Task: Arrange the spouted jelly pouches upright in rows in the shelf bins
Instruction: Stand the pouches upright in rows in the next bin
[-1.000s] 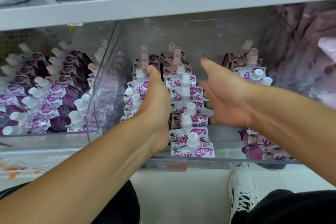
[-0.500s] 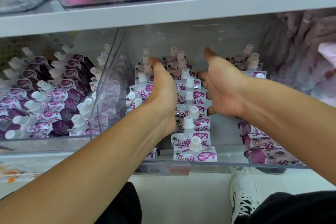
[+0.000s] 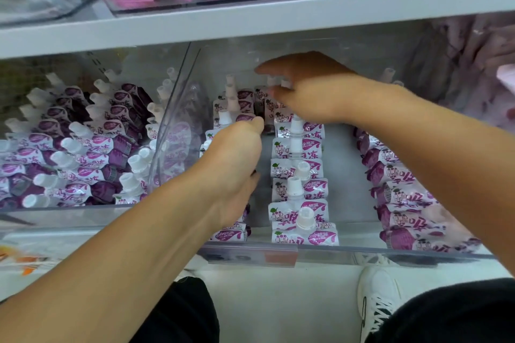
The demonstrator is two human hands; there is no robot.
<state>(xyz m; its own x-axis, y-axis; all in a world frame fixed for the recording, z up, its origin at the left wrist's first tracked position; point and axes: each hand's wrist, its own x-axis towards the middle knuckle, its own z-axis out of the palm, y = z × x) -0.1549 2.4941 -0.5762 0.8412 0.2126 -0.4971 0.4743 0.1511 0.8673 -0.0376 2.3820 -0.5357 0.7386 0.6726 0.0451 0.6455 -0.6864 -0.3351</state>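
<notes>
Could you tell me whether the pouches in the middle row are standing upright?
Upright: the middle row stands in file, white spouts pointing up.

Both forearms were bare and extended forward. The left hand (image 3: 234,164) was turned thumb-up, its fingers curled downward and hidden behind the palm. The right hand (image 3: 303,92) reached further forward and across toward the left, palm down, fingers blurred; its grip could not be determined.
</notes>
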